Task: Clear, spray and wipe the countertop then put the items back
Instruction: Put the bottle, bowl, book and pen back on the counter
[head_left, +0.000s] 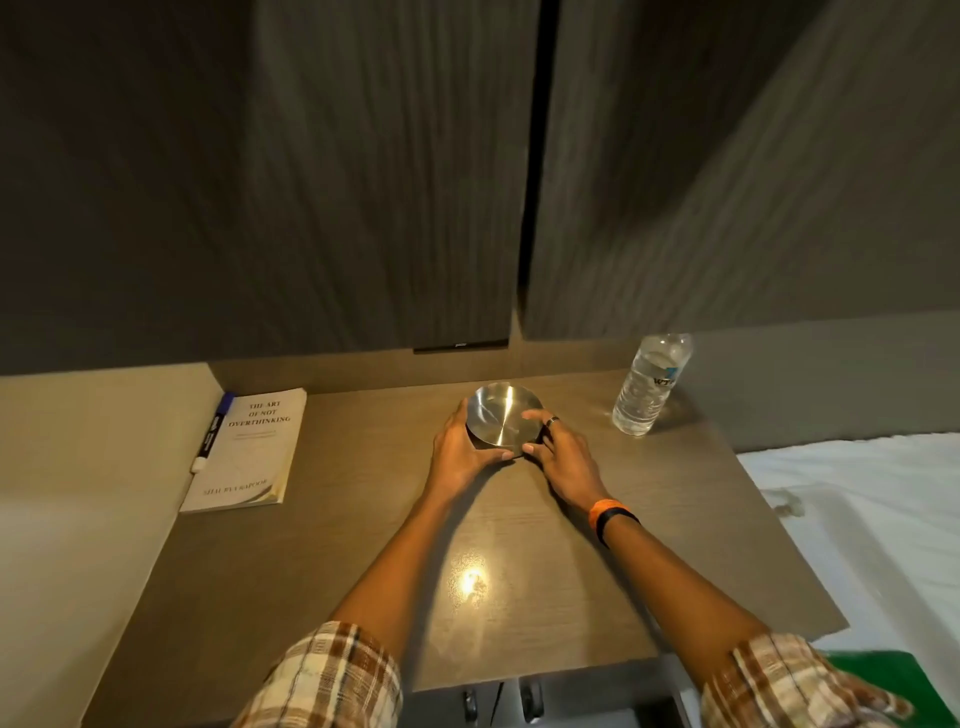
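A shiny steel bowl (503, 413) is at the back middle of the brown wooden countertop (363, 545), tilted with its opening facing me. My left hand (460, 451) grips its left side and my right hand (561, 457), with a ring and an orange and black wristband, grips its right side. A white paperback book (247, 452) lies flat at the back left. A blue and white marker (210, 434) lies along the book's left edge. A clear plastic water bottle (650, 384) stands at the back right.
Dark wood-grain cabinet doors (363, 182) hang above the back of the countertop. A beige wall (78, 493) borders the left. A white bed sheet (872, 519) lies to the right, with a green object (893, 675) at the lower right corner.
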